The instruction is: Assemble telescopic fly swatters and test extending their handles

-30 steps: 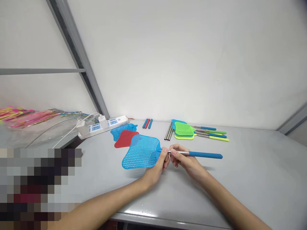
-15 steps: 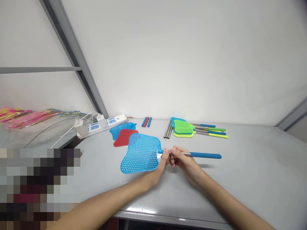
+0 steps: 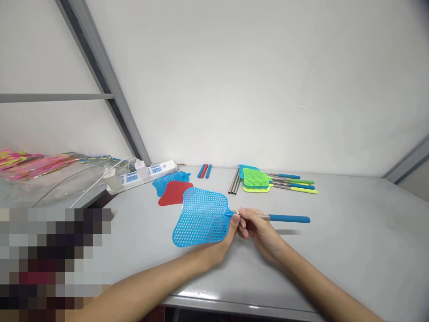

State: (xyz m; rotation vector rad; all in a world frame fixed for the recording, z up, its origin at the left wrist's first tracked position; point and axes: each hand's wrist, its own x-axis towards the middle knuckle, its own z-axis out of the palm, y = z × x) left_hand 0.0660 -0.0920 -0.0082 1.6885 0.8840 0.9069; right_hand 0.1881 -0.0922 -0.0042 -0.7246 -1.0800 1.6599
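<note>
A blue fly swatter (image 3: 203, 218) with a perforated head, a metal rod and a blue grip is held level above the table, its head to the left. My left hand (image 3: 230, 230) pinches the neck of the head, thumb on top. Close beside it, my right hand (image 3: 253, 223) closes round the metal rod, with the blue grip sticking out to the right. Behind the held head lie a red swatter head (image 3: 172, 193) and another blue swatter head (image 3: 170, 182), both without rods.
Several assembled swatters (image 3: 256, 178) lie stacked at the back right, beside metal rods (image 3: 233, 184). Red and blue grips (image 3: 205, 171) lie near the wall. A white power strip (image 3: 147, 175) with cables is at the left, by bagged colourful items (image 3: 43, 165).
The swatter head has shifted slightly right, closer to my right hand, and has turned a little. Both hands keep their hold.
</note>
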